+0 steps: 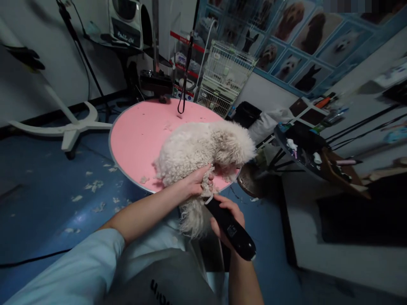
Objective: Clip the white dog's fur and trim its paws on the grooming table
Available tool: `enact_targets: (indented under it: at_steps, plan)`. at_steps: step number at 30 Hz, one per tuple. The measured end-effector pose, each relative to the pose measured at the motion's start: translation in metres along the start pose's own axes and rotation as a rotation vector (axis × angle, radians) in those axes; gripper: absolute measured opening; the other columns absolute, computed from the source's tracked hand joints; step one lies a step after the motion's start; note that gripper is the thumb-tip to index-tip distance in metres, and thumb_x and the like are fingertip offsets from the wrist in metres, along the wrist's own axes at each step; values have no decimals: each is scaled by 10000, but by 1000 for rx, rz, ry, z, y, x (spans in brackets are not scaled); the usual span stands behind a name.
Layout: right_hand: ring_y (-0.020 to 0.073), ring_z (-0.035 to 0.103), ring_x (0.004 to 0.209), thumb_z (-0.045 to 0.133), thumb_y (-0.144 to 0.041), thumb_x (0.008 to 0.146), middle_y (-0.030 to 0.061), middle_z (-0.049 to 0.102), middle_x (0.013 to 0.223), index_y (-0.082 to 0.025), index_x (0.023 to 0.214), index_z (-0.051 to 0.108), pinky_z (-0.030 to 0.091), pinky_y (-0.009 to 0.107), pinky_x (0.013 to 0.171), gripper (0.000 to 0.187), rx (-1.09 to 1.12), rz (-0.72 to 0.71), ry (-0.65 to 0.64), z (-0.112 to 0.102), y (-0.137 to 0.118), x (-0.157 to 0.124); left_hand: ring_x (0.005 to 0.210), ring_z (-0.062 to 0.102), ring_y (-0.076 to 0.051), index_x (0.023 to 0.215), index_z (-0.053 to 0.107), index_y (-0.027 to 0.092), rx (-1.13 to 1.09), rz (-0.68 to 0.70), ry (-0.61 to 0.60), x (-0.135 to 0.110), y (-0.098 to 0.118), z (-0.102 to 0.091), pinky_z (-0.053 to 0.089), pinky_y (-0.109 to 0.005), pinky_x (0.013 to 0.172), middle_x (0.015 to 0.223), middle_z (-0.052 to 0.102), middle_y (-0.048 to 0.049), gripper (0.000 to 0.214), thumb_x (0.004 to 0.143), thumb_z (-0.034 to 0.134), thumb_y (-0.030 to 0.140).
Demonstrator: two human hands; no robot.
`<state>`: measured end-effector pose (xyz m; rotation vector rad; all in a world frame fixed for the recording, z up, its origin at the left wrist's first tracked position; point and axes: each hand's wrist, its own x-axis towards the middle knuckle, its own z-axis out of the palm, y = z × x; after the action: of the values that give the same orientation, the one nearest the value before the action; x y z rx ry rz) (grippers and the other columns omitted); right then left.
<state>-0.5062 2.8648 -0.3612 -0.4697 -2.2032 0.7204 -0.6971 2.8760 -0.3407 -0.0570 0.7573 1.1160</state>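
A curly, cream-white dog [190,146] is on a round pink grooming table [130,135], its shaggy head toward the right. My left hand [199,181] is closed around one of its woolly legs near the table's front edge. In my right hand [233,212] is a black hair clipper [232,228], angled up and left. The clipper's pale blade end is at the lower part of the held leg; whether it touches skin or only hair I cannot tell. Long shaggy hair [192,218] hangs below my left hand, over the table edge.
A black grooming loop [182,106] hangs above the table's back. Hair clumps [95,185] lie on the blue floor. At right is a dark side table [299,148] with tools; behind are a wire cage [227,72] and a white stand base [71,129] at left.
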Motion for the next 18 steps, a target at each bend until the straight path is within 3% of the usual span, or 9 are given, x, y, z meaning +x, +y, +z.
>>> enact_targets:
  at_steps: [3, 5, 9, 11, 15, 18]
  plan:
    - [220, 680, 982, 679, -204, 663, 103, 681, 1120, -230, 961, 524, 540, 347, 841, 337, -53, 70, -32, 2, -3, 2, 334, 430, -149, 537, 397, 208, -16, 39, -12, 7, 0, 0, 389, -250, 369, 383, 408, 8, 550, 921, 300, 589]
    - [214, 688, 933, 697, -220, 665, 87, 702, 1067, -227, 917, 537, 536, 340, 813, 298, -18, 209, 27, 4, -5, -6, 338, 431, -149, 539, 389, 208, -33, 59, -27, 11, 1, 2, 406, -263, 391, 392, 410, 12, 555, 921, 285, 598]
    - [157, 672, 743, 663, -313, 764, 82, 696, 1070, -225, 1078, 496, 538, 339, 713, 367, 355, 564, 466, 7, -5, -31, 345, 423, -124, 572, 401, 196, -115, 88, -69, 12, 5, 12, 391, -242, 400, 424, 419, 29, 536, 932, 297, 579]
    - [116, 624, 615, 654, -347, 784, 104, 679, 1099, -208, 1152, 470, 531, 313, 630, 434, 499, 653, 605, 7, -2, -39, 342, 412, -99, 602, 426, 184, -204, 130, -87, 10, 7, 17, 383, -224, 403, 437, 426, 42, 499, 946, 332, 533]
    - [130, 630, 678, 699, -320, 741, 71, 674, 1040, -203, 1027, 471, 509, 250, 563, 385, 430, 544, 824, 13, 3, -42, 349, 422, -74, 640, 450, 170, -349, 165, -120, 7, 10, 24, 377, -195, 411, 449, 451, 50, 440, 946, 407, 484]
    - [134, 641, 772, 672, -304, 765, 56, 638, 1114, -230, 1039, 449, 499, 209, 554, 361, 421, 452, 900, 23, 4, -38, 352, 432, -76, 643, 444, 171, -389, 153, -140, 7, 12, 26, 378, -200, 413, 451, 460, 50, 434, 942, 422, 484]
